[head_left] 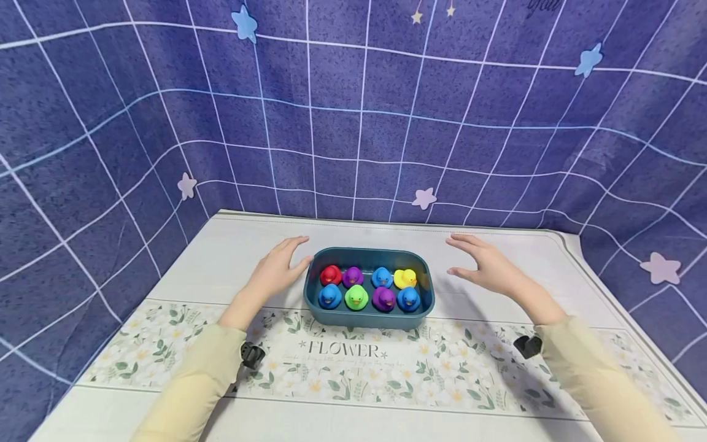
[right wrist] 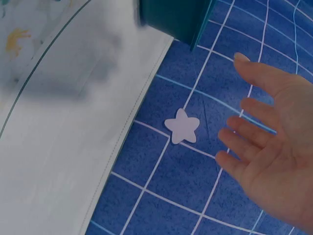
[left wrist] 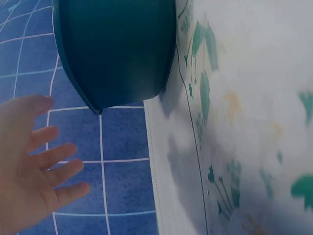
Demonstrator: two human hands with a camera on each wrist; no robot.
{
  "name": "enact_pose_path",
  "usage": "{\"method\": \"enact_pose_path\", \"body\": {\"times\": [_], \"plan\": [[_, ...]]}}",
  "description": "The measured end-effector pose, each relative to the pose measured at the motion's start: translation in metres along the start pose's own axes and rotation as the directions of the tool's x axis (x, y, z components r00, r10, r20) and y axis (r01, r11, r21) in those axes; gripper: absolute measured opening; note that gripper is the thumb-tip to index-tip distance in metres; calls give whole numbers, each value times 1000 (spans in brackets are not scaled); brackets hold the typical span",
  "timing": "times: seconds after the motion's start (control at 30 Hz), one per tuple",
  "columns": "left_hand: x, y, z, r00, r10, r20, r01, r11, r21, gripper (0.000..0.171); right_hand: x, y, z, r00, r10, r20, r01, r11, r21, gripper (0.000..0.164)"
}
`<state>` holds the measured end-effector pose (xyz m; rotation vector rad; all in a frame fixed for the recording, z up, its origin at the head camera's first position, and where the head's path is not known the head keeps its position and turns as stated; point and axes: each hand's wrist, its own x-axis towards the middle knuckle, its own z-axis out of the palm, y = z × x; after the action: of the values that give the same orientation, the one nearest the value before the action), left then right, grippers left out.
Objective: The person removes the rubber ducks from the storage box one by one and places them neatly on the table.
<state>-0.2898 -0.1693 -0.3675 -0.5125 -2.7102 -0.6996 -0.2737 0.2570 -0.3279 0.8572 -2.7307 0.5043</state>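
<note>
A dark teal tub (head_left: 364, 319) stands on the table, holding several rubber ducks in two rows. The back row has a red duck (head_left: 331, 275), a purple duck (head_left: 353, 277), a blue duck (head_left: 382, 277) and a yellow duck (head_left: 405, 279). In front are a green duck (head_left: 356, 298), another purple one and two more blue ones. My left hand (head_left: 278, 268) is at the tub's left end, fingers extended and holding nothing. On the other side, apart from the tub, my right hand (head_left: 486, 264) has its fingers spread and grips nothing. Both wrist views show bare palms beside the tub.
A white table cover (head_left: 508, 301) carries a floral band with the word FLOWER in front of the tub. Behind and at both sides hangs a blue grid-patterned curtain (head_left: 331, 123) with stars. Dark wrist devices sit at both cuffs.
</note>
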Motion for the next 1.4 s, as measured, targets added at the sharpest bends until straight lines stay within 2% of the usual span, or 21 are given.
{"method": "enact_pose_path", "body": {"times": [0.27, 0.4, 0.67, 0.83, 1.03, 1.27, 1.4], "plan": [[7, -2, 10, 998, -8, -57, -1, 989, -146, 45, 16, -9, 12, 995, -62, -73, 62, 998, -2, 44], [11, 0, 14, 997, -31, -70, 14, 970, -243, 41, 23, -14, 19, 992, -97, -75, 97, 995, 4, 40], [17, 8, 21, 992, -109, -61, 79, 924, -374, 36, 35, -25, 31, 992, -124, -35, 125, 992, 25, 38], [20, 12, 26, 990, -126, -66, 90, 912, -399, 33, 41, -31, 37, 990, -142, -4, 142, 989, 34, 36], [24, 12, 36, 988, -153, -32, 125, 897, -424, 33, 46, -35, 49, 982, -179, 50, 179, 984, 14, 32], [27, 7, 45, 985, -175, -10, 154, 892, -424, 34, 52, -39, 62, 979, -172, 110, 173, 985, 0, 29], [28, 6, 48, 983, -186, 5, 169, 884, -437, 34, 54, -44, 66, 982, -132, 132, 135, 991, -9, 29]]}}
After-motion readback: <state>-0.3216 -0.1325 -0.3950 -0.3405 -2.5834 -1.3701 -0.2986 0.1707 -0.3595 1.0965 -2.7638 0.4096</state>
